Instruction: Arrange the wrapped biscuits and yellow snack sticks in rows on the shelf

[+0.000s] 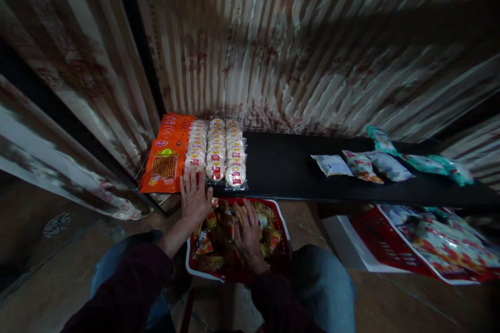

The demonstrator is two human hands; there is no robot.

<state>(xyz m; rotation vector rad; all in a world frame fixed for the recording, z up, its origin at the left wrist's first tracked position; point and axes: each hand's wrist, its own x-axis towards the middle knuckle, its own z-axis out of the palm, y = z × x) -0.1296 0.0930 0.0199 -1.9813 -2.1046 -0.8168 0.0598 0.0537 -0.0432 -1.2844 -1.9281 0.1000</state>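
My left hand [195, 199] reaches to the shelf's front edge with its fingers stretched out. Its fingertips rest against the front of the leftmost row of round white crackers [196, 148] in clear wrappers. Two more rows of these wrapped crackers [225, 153] stand beside it, to the right. An orange snack bag [164, 158] lies flat at the shelf's left end. Lower down, my right hand [248, 237] is inside a red basket [287, 242] with a white rim, fingers apart over small wrapped snacks [211, 242]. No packet is plainly gripped by either hand.
On the right of the black shelf [281, 166] lie white snack packets [332, 165] and green ones [424, 163]. A second red basket [385, 247] holding larger bags stands on the floor at right. Dark posts [136, 31] and striped curtains [273, 36] border the shelf.
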